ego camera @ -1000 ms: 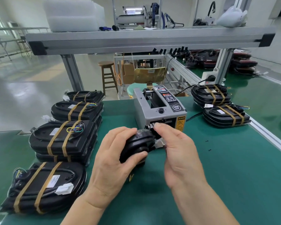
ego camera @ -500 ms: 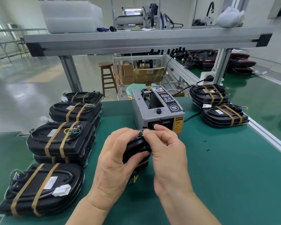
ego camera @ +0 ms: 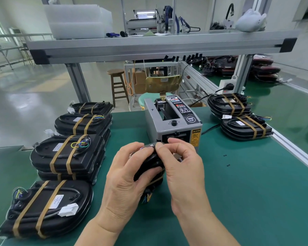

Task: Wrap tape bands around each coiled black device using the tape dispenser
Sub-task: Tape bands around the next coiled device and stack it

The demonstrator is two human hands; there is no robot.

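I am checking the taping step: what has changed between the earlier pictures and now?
The right hand carried the tape strip from the tape dispenser mouth leftward onto the top of the black device, where it pinches it. The left hand still grips the device; the dispenser and the banded stacks have not moved.

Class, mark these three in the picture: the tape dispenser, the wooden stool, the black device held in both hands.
tape dispenser (ego camera: pixel 153 121), head view, grey left side wall.
wooden stool (ego camera: pixel 115 72), head view, round seat.
black device (ego camera: pixel 149 161), head view, visible dark shell.
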